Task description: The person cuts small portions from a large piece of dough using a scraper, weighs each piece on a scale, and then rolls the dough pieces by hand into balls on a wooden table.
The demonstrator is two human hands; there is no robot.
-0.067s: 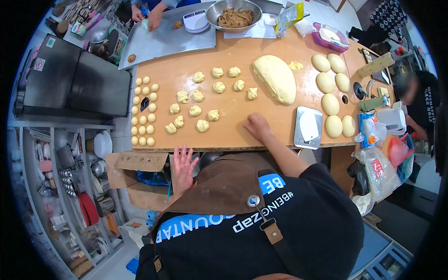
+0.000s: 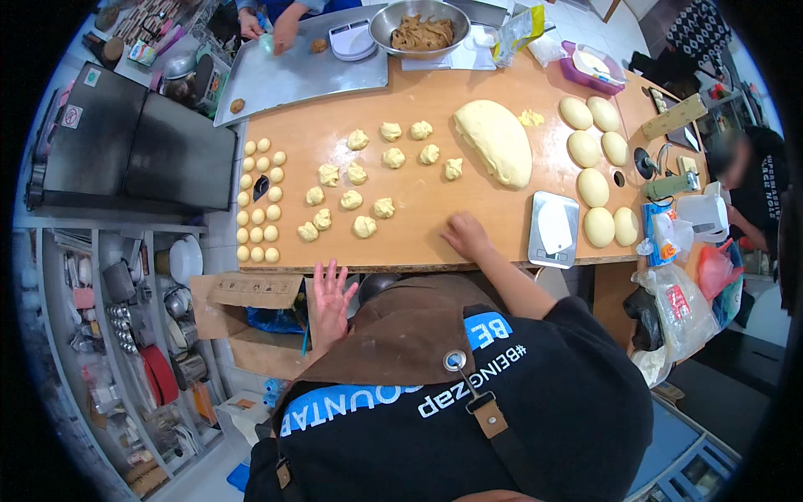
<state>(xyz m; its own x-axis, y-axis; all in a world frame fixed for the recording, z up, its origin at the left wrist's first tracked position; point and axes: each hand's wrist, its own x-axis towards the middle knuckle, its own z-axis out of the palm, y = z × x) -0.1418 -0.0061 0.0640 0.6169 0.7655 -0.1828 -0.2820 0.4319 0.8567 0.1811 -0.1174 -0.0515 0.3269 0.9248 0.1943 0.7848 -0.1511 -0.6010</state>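
My left hand [image 2: 331,301] is held just off the table's front edge, palm up, its fingers spread and nothing in them. On the tabletop my right hand [image 2: 467,236] rests with its fingers curled down; whatever may lie under them is hidden. Rough, torn lumps of yellow dough [image 2: 351,199] are scattered between the hands and the table's middle. Beyond my right hand lies a large smooth mass of dough [image 2: 495,144]. Small smooth dough balls [image 2: 258,214] stand in rows along the left edge. To the right, a kitchen scale [image 2: 553,229] has a white scraper-like piece on it.
Several big dough balls [image 2: 593,187] sit on the right of the wooden table [image 2: 401,92]. At the back stand a metal bowl of brown filling [image 2: 421,32] and a steel tray [image 2: 293,75], where another person's hands [image 2: 280,29] work. Plastic bags [image 2: 677,301] crowd the right corner.
My right hand has slid slightly nearer to me and to the right, fingers still curled. My left hand stays spread in nearly the same place.
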